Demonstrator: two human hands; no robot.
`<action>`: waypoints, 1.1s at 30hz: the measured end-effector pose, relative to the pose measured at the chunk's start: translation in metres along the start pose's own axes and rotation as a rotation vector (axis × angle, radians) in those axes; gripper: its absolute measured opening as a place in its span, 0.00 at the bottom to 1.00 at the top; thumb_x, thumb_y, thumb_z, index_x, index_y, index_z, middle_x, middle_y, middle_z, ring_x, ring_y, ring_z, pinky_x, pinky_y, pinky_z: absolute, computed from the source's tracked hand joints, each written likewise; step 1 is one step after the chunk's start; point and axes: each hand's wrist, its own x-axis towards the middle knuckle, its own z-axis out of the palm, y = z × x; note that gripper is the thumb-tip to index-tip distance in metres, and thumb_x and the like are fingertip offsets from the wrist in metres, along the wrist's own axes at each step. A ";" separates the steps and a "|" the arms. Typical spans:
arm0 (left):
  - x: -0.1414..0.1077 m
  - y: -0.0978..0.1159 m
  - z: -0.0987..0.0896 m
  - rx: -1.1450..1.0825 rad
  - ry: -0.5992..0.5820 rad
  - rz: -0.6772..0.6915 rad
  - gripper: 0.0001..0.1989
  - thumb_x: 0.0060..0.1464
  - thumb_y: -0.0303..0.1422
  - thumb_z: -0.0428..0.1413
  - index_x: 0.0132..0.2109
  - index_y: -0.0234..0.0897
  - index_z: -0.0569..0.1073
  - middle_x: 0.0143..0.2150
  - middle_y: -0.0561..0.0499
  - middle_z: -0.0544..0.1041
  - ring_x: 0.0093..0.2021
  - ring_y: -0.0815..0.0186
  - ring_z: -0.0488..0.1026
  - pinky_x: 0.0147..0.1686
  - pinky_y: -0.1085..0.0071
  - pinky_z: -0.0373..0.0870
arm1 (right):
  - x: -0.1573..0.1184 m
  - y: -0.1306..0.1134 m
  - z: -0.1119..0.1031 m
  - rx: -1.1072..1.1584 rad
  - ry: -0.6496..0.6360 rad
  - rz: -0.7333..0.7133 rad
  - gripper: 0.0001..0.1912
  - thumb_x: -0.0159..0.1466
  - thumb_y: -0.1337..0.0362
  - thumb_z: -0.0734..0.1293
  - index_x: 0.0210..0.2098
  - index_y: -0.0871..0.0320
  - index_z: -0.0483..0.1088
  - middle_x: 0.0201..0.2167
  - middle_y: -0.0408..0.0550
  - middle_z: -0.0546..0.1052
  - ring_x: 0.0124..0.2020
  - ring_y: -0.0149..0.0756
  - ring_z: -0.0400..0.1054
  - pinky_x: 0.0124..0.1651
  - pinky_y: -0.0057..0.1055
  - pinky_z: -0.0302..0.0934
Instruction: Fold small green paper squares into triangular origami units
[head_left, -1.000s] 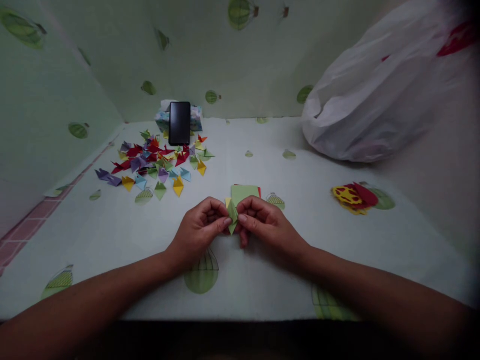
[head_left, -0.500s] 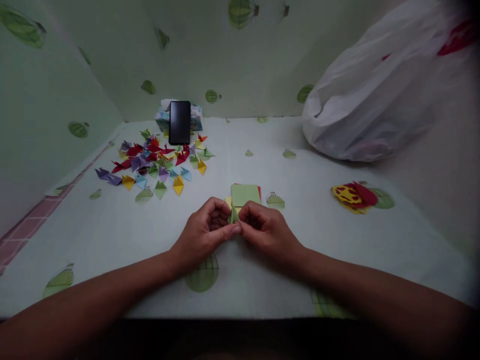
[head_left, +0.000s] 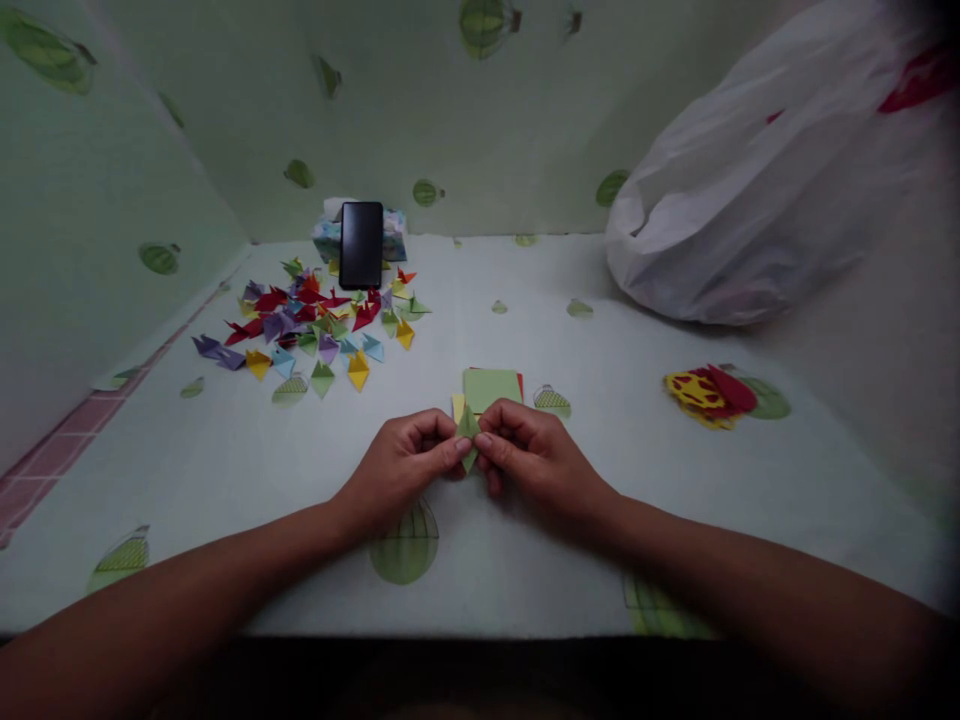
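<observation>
A small folded green paper (head_left: 469, 428) is held upright between both hands, its pointed tip upward and a lower point showing beneath the thumbs. My left hand (head_left: 405, 462) pinches its left side between thumb and curled fingers. On the right side, my right hand (head_left: 536, 460) grips it the same way, the two thumbs nearly touching. Just behind the hands lies a stack of square paper (head_left: 493, 390), green on top with red and yellow edges showing. Many folded paper pieces (head_left: 322, 377) in several colours are heaped at the back left.
A black phone (head_left: 361, 245) leans on a tissue box (head_left: 394, 236) behind the heap. At the back right sits a large white plastic bag (head_left: 720, 200). Red and yellow cut-out pieces (head_left: 709, 392) lie on the right of the patterned tablecloth (head_left: 300, 590).
The green paper has been turned and shows a wider face, with a point now below the thumbs. My left thumb has drawn back slightly to the left.
</observation>
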 end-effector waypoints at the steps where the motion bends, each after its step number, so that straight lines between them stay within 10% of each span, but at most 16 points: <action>1: 0.000 0.000 0.000 -0.011 0.008 0.007 0.10 0.54 0.35 0.61 0.31 0.33 0.71 0.26 0.53 0.74 0.28 0.71 0.70 0.32 0.73 0.66 | 0.000 0.000 0.000 -0.002 0.001 0.000 0.09 0.64 0.62 0.65 0.29 0.58 0.62 0.22 0.39 0.70 0.18 0.26 0.64 0.23 0.26 0.57; 33: 0.002 -0.001 0.003 -0.126 0.029 0.025 0.10 0.51 0.32 0.63 0.33 0.35 0.69 0.27 0.56 0.73 0.28 0.72 0.73 0.32 0.74 0.71 | 0.001 0.001 -0.002 -0.010 0.012 0.008 0.08 0.64 0.61 0.65 0.31 0.57 0.63 0.19 0.38 0.69 0.19 0.28 0.64 0.25 0.27 0.56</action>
